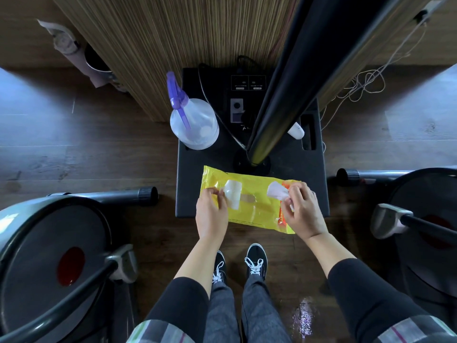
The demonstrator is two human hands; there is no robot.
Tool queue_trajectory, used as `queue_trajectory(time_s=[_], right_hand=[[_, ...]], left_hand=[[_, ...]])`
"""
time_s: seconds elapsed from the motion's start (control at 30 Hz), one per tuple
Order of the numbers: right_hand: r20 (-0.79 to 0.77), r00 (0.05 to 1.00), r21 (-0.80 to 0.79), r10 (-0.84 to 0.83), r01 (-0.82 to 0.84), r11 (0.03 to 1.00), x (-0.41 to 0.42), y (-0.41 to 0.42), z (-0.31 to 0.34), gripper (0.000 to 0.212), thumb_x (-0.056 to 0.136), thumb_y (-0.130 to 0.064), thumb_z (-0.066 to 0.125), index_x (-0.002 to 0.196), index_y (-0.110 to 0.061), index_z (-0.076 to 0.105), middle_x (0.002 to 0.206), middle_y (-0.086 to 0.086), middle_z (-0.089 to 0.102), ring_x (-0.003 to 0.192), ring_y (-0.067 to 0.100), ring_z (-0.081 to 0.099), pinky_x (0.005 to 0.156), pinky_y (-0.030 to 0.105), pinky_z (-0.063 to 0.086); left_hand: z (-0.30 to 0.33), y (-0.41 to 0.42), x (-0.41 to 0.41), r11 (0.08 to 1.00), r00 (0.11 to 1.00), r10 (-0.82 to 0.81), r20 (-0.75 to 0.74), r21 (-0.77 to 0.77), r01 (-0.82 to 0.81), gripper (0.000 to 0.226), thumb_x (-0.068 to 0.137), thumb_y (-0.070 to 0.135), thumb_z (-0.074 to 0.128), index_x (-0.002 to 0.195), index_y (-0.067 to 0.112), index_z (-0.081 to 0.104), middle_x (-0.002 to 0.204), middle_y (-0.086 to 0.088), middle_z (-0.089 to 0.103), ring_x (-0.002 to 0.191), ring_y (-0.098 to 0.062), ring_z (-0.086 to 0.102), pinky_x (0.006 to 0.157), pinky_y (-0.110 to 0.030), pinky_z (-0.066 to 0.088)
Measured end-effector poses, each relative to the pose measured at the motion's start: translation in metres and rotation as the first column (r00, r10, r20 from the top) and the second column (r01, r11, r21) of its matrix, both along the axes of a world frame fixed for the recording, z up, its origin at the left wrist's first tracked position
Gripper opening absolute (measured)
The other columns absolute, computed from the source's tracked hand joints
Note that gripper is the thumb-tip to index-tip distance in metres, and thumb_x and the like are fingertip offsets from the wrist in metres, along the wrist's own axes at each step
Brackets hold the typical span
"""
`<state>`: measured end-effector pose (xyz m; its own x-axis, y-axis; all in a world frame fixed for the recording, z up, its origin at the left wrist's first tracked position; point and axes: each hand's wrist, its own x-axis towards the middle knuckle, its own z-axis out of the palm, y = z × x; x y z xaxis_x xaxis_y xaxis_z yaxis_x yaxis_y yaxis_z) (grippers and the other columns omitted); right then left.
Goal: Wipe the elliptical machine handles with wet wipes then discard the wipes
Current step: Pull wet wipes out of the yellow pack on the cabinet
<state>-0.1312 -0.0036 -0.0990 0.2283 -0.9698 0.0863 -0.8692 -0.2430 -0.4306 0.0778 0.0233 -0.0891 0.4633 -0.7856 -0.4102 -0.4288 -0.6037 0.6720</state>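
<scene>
left grip pinches flap | right grip pinches wipe | spray bottle behind pack

glossy plastic wipes pack, matt wood floor

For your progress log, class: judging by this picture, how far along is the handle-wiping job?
Early stage. Done: the yellow pack lies on the black base with its flap peeled back. In hand: the left hand holds the flap, the right hand pinches a wipe at the pack. Left: wiping the handles, none touched in this picture, then discarding the wipes.
</scene>
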Motion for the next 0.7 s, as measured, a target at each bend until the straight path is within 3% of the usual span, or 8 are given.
queue_trajectory(time_s=[0.07,0.13,0.27,0.37,0.47,0.53,0.7], right_hand=[[-0.084,0.996,0.07,0.001,0.004,0.998,-0.005,0.004,-0.002,0.017,0.078,-0.017,0.037,0.08,-0.006,0.05,0.085,0.009,0.054,0.073,0.029,0.052,0.071,0.042,0.048],[-0.132,0.991,0.149,-0.009,0.028,0.988,-0.008,0.005,-0.005,0.017,0.076,-0.019,0.044,0.083,-0.008,0.055,0.088,0.006,0.056,0.08,0.029,0.056,0.078,0.043,0.046],[-0.085,0.991,0.213,-0.103,0.119,0.97,-0.01,0.006,-0.01,0.014,0.086,-0.017,0.057,0.094,-0.013,0.066,0.099,0.004,0.063,0.093,0.027,0.059,0.088,0.042,0.038],[-0.06,0.981,0.303,-0.183,0.192,0.933,-0.008,0.0,-0.01,0.018,0.091,-0.019,0.058,0.105,-0.015,0.068,0.11,0.002,0.062,0.104,0.023,0.055,0.093,0.039,0.032],[-0.067,0.981,0.352,-0.184,0.195,0.915,-0.008,-0.006,-0.011,0.024,0.09,-0.012,0.058,0.112,-0.012,0.066,0.117,0.004,0.06,0.111,0.024,0.051,0.095,0.038,0.032],[-0.038,0.981,0.356,-0.191,0.192,0.915,-0.007,-0.008,-0.012,0.025,0.089,-0.007,0.058,0.112,-0.009,0.067,0.115,0.006,0.061,0.109,0.026,0.051,0.094,0.038,0.036],[0.024,0.97,0.363,-0.243,0.218,0.906,-0.003,-0.01,-0.014,0.028,0.087,-0.017,0.066,0.112,-0.007,0.067,0.114,0.007,0.064,0.104,0.024,0.056,0.091,0.04,0.044]], left_hand=[[0.002,0.0,-0.01,0.98,0.989,-0.137,0.063,-0.14,0.145,0.015,0.099,0.026,0.049,0.103,0.015,0.058,0.119,0.004,0.06,0.116,-0.015,0.051,0.094,-0.03,0.041],[-0.001,-0.001,-0.023,0.906,0.928,-0.334,0.164,-0.214,0.364,0.014,0.098,0.025,0.05,0.101,0.016,0.06,0.117,0.005,0.063,0.114,-0.015,0.055,0.109,-0.042,0.034],[-0.015,-0.001,-0.047,0.757,0.751,-0.581,0.312,-0.131,0.64,0.016,0.095,0.025,0.056,0.104,0.018,0.067,0.116,0.004,0.066,0.117,-0.018,0.059,0.107,-0.06,0.035],[-0.016,-0.002,-0.052,0.684,0.627,-0.687,0.368,0.036,0.729,0.021,0.096,0.025,0.054,0.111,0.021,0.067,0.129,0.0,0.06,0.13,-0.025,0.048,0.108,-0.063,0.028],[-0.013,-0.002,-0.051,0.605,0.515,-0.773,0.37,0.187,0.774,0.034,0.098,0.023,0.047,0.131,0.026,0.054,0.15,0.001,0.038,0.144,-0.024,0.024,0.115,-0.059,0.013],[-0.014,0.0,-0.05,0.561,0.448,-0.802,0.394,0.245,0.79,0.037,0.098,0.024,0.047,0.135,0.029,0.049,0.155,0.002,0.029,0.147,-0.023,0.014,0.116,-0.059,0.009],[-0.017,0.0,-0.05,0.516,0.377,-0.829,0.412,0.307,0.8,0.04,0.099,0.029,0.046,0.138,0.032,0.045,0.159,0.002,0.021,0.148,-0.024,0.009,0.117,-0.059,0.008]])
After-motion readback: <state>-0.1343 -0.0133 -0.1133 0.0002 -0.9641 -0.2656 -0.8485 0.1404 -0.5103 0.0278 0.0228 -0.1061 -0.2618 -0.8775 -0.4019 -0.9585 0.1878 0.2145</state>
